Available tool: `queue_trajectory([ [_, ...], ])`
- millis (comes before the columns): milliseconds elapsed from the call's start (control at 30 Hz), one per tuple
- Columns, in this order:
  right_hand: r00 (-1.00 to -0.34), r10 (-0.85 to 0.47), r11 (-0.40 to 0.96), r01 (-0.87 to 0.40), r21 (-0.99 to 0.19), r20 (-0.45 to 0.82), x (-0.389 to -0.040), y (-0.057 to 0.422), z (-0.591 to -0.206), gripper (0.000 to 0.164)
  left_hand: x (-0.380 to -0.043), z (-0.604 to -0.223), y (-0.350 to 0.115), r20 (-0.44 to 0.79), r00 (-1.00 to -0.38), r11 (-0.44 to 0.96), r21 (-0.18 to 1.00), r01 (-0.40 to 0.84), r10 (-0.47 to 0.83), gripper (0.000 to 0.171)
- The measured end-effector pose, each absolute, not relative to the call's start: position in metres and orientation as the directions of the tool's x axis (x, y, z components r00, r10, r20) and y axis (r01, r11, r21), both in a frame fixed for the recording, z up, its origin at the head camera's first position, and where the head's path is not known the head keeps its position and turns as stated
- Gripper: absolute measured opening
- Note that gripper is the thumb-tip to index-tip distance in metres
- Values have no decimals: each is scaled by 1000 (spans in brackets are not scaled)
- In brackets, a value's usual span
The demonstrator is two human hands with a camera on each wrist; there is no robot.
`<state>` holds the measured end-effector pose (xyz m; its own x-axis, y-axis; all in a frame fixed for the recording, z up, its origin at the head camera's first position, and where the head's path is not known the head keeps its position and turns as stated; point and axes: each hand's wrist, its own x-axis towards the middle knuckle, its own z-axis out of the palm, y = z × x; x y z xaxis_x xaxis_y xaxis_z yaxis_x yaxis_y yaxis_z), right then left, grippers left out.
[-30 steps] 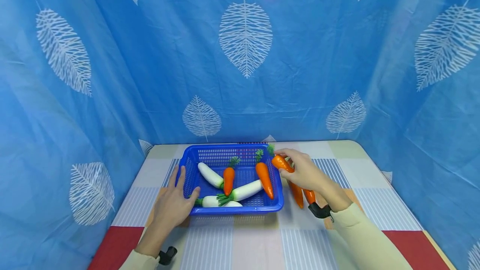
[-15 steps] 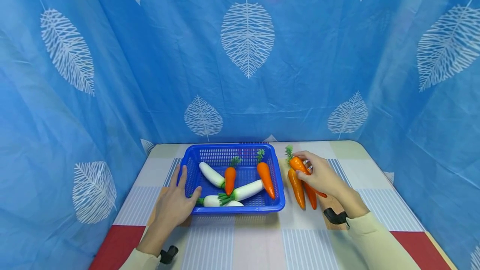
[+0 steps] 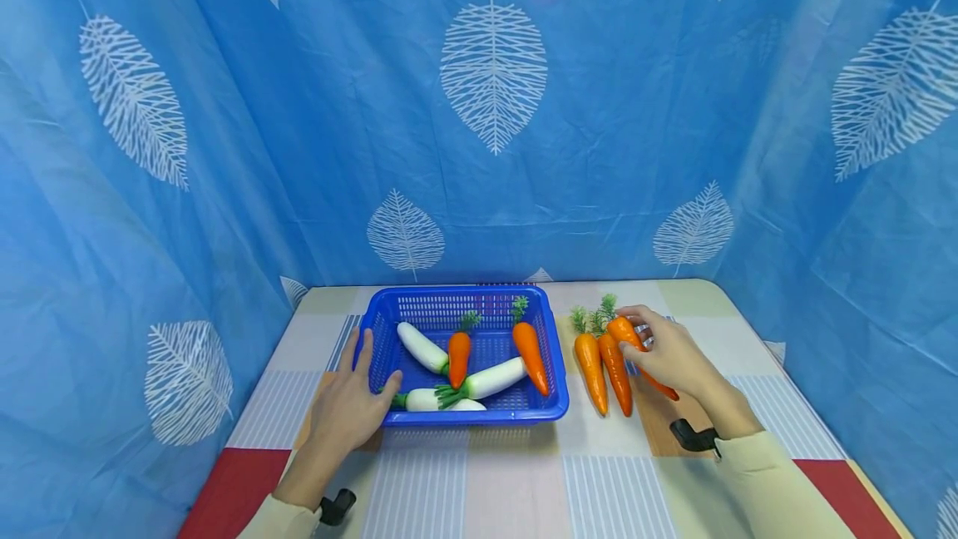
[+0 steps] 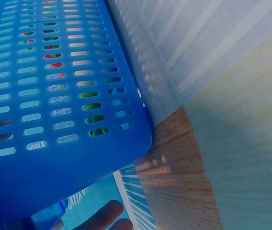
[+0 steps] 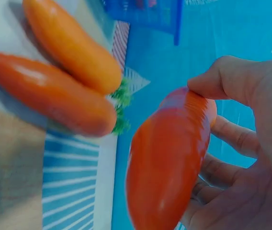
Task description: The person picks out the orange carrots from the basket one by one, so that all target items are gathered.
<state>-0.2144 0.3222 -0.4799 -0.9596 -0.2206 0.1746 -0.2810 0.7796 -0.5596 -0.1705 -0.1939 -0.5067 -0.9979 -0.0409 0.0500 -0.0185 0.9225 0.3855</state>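
Note:
My right hand (image 3: 669,353) pinches an orange carrot (image 3: 642,366) by its thick top end, at the right of the table; in the right wrist view, the carrot (image 5: 167,163) sits between thumb and fingers. Two other carrots, an orange one (image 3: 591,368) and a redder one (image 3: 616,373), lie side by side left of it, green tops toward the back. With fingers spread, my left hand (image 3: 346,406) rests at the near left corner of a blue plastic basket (image 3: 479,418). Inside the basket are white radishes (image 3: 494,379) and two carrots (image 3: 530,356).
A checked cloth (image 3: 516,489) covers the table. Blue curtains (image 3: 591,190) with white leaf prints hang behind and at both sides. The basket's slotted wall (image 4: 78,167) fills much of the left wrist view.
My right hand has carried its carrot rightward from the basket's right rim, past the two carrots lying on the table. The left hand and the basket stay in place.

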Motion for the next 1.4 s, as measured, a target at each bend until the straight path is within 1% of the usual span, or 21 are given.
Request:
queue_trajectory([
  [233,-978,-167,805,-208,-556,125,-217,340,-490,57,-171,-508,-195,59,-998,924,382,-12,-38,101],
  [467,-987,-130,816,-163,-555,98,-219,353,-500,57,-171,-508,-195,61,-998,923,386,-8,-34,101],
  [800,-994,-105,816,-100,-569,25,-223,364,-512,57,-170,-510,-194,76,-996,924,382,-3,-35,100],
  [967,-995,-96,809,-68,-584,-17,-227,364,-519,56,-171,-510,-195,75,-996,923,385,-7,-39,101],
  [1067,-995,-89,808,-50,-588,-37,-229,361,-521,57,-170,-509,-195,73,-997,922,387,-8,-40,102],
  [1400,-995,-66,815,-12,-579,-73,-235,352,-523,58,-171,-508,-194,67,-997,921,390,-13,-42,100],
])
